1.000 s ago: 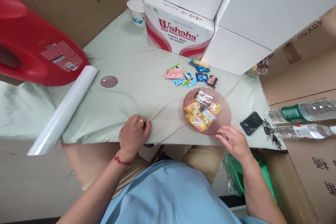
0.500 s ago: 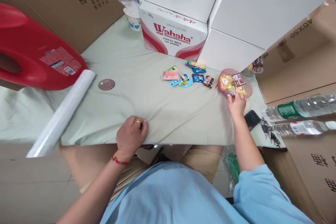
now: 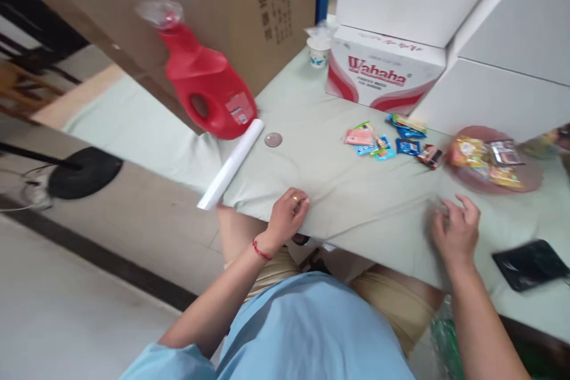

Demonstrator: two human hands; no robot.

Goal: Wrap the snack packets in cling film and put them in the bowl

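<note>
My left hand (image 3: 288,214), with a gold ring and a red string bracelet, rests curled closed at the table's front edge; I see nothing held in it. To the right, my right hand (image 3: 458,231) is slightly blurred, its bent fingers apart and empty. It is in front of a pink translucent plate (image 3: 532,181) bearing yellow snack packets (image 3: 469,151) and a brown cocoa packet (image 3: 505,153). Left of the plate lie a dark red-brown packet (image 3: 430,156), blue packets (image 3: 407,146) and a pink packet (image 3: 358,137) over blue-and-green ones. A black phone (image 3: 532,264) lies right of that hand.
A red jug (image 3: 209,86) stands at the left beside a white roll (image 3: 231,165) that overhangs the table edge. Close by lies a round metallic disc (image 3: 273,139). A Wahaba-style white-and-red water carton (image 3: 378,80) and a paper cup (image 3: 318,52) stand at the back.
My right hand has left the plate and come back toward the table's front, its fingers spreading. The view has swung left; my left hand stays at the table edge.
</note>
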